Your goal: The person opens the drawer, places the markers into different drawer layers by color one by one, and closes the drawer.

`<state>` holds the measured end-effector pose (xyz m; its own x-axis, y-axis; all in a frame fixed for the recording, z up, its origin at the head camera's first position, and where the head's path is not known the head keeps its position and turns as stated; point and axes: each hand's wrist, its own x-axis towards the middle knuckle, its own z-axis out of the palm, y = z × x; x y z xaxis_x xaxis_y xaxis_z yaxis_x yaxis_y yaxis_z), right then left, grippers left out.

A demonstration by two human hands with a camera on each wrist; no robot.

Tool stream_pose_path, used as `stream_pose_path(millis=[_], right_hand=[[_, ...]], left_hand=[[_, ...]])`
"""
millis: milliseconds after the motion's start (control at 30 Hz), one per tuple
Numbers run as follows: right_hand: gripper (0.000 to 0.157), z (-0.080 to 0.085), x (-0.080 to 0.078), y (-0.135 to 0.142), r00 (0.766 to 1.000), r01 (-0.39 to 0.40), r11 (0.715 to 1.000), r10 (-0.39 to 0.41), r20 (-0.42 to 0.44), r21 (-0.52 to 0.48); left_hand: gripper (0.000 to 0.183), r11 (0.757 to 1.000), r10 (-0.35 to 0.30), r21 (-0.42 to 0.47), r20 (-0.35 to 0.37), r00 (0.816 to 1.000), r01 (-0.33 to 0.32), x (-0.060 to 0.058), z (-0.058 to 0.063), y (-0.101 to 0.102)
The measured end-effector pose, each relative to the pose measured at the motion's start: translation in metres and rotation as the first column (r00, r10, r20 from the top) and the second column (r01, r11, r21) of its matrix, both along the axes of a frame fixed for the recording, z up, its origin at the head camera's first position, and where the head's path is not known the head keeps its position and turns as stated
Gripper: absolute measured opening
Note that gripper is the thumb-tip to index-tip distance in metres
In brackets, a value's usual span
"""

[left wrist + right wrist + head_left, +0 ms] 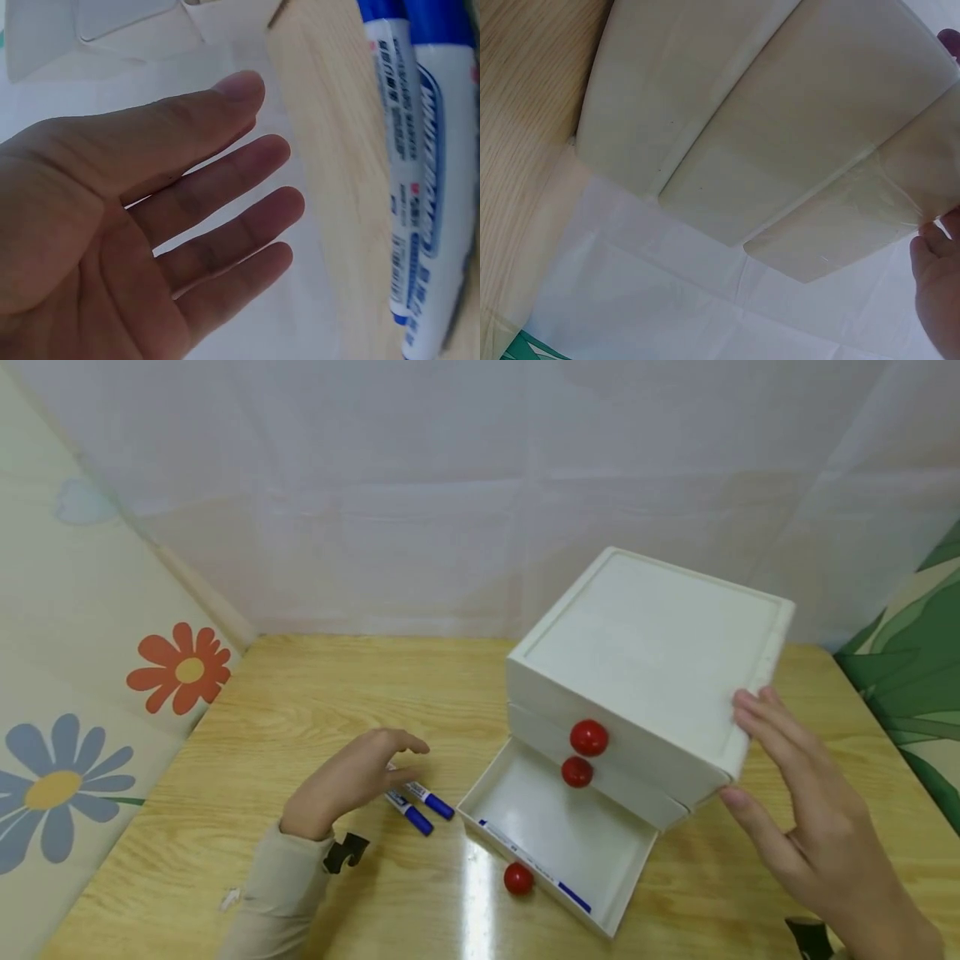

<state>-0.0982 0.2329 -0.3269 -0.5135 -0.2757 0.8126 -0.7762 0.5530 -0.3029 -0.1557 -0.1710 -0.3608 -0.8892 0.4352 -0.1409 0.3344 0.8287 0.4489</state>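
Note:
My left hand [354, 777] hovers over two blue-capped whiteboard markers [417, 818] on the table, thumb and fingers apart. In the left wrist view the hand [150, 202] has nothing in its grasp, and the markers [442, 187] lie beyond its fingertips. My right hand [821, 810] rests at the front right corner of a white drawer box [660, 635], fingertips on the top edge and thumb by the front corner. The bottom drawer [540, 802] is pulled out, and another blue-capped marker [525, 860] lies inside along its front wall.
Red round knobs [588, 737] stick out from the upper two drawers, which are closed; a third knob [518, 878] is on the pulled-out drawer. The wooden table [315, 693] meets a white sheet [375, 560] at the back. Flower-printed panel [82, 677] stands on the left.

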Motion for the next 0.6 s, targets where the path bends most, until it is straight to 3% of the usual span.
stream_pose_path(millis=[367,600], right_hand=[[0.062,0.000,0.000,0.000,1.000,0.010,1.000,-0.010,0.004,0.008],[0.062,0.000,0.000,-0.001,1.000,0.001,1.000,-0.001,0.000,-0.005]], left_hand=[[0.034,0.998,0.059,0.007,0.100,0.993,-0.060,-0.010,-0.010,-0.025],[0.032,0.999,0.043,0.019,0.123,0.991,-0.045,-0.018,-0.019,-0.036]])
